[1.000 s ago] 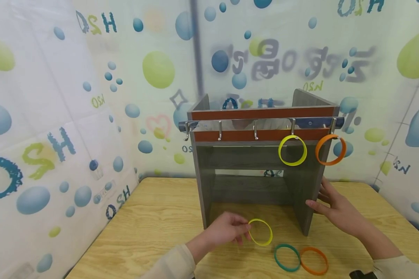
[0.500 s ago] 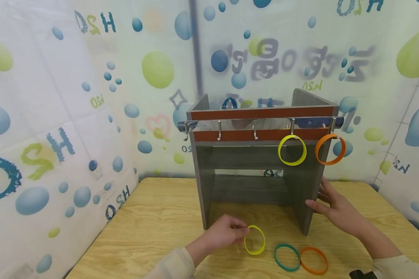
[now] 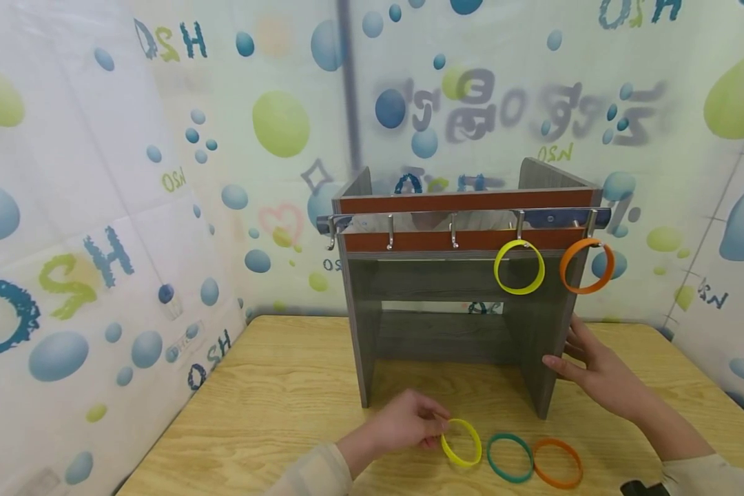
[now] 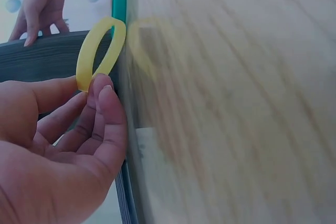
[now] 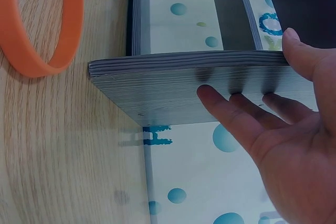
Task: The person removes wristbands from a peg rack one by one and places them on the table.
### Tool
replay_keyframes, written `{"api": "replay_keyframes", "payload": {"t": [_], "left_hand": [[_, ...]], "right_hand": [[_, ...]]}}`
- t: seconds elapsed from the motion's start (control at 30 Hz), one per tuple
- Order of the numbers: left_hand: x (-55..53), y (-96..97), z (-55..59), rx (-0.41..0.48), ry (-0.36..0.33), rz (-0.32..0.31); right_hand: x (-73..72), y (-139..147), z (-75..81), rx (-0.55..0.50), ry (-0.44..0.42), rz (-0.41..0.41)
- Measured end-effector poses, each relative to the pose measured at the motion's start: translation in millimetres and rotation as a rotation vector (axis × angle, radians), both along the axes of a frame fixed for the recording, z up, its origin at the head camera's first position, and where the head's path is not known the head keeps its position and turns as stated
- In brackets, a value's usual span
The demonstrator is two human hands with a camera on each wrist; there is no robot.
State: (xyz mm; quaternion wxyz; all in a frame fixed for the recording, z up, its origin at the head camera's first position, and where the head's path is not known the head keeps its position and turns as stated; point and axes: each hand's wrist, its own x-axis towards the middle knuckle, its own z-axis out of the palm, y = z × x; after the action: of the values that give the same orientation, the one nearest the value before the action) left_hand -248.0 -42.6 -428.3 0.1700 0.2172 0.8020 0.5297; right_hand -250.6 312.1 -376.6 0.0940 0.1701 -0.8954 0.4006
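My left hand (image 3: 409, 421) pinches a yellow silicone wristband (image 3: 461, 463) between thumb and fingers. The band stands on edge, low over the table in front of the grey wooden shelf (image 3: 440, 337). Just right of it, a green wristband (image 3: 501, 474) and an orange wristband (image 3: 558, 486) lie side by side on the table. On the shelf's right side panel, my right hand (image 3: 607, 382) holds on, thumb at the front edge and fingertips against the outer face, as the right wrist view shows. The left wrist view has the pinched band beyond my fingertips.
A metal hook rail (image 3: 421, 219) runs across the shelf's upper front. From its two right-hand hooks hang another yellow wristband (image 3: 519, 291) and another orange wristband (image 3: 585, 290). The wooden table (image 3: 273, 386) meets a patterned curtain (image 3: 279, 172) behind.
My left hand has brought the yellow wristband down toward the table, first leftward, then back right beside the green one. The right hand stays on the shelf panel.
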Motion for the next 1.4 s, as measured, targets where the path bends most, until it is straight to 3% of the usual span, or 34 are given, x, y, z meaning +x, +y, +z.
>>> {"api": "replay_keyframes", "payload": {"t": [0.27, 0.9, 1.4], "left_hand": [[1.9, 7.4, -3.5, -0.049, -0.024, -0.019], [5.7, 11.1, 1.1, -0.123, -0.041, -0.015], [4.7, 15.0, 1.4, -0.174, 0.011, -0.050]], "right_hand": [[0.8, -0.4, 0.8, -0.013, 0.003, 0.008], [1.0, 0.7, -0.6, -0.012, 0.008, 0.007], [0.4, -0.9, 0.0, 0.008, 0.003, -0.013]]}}
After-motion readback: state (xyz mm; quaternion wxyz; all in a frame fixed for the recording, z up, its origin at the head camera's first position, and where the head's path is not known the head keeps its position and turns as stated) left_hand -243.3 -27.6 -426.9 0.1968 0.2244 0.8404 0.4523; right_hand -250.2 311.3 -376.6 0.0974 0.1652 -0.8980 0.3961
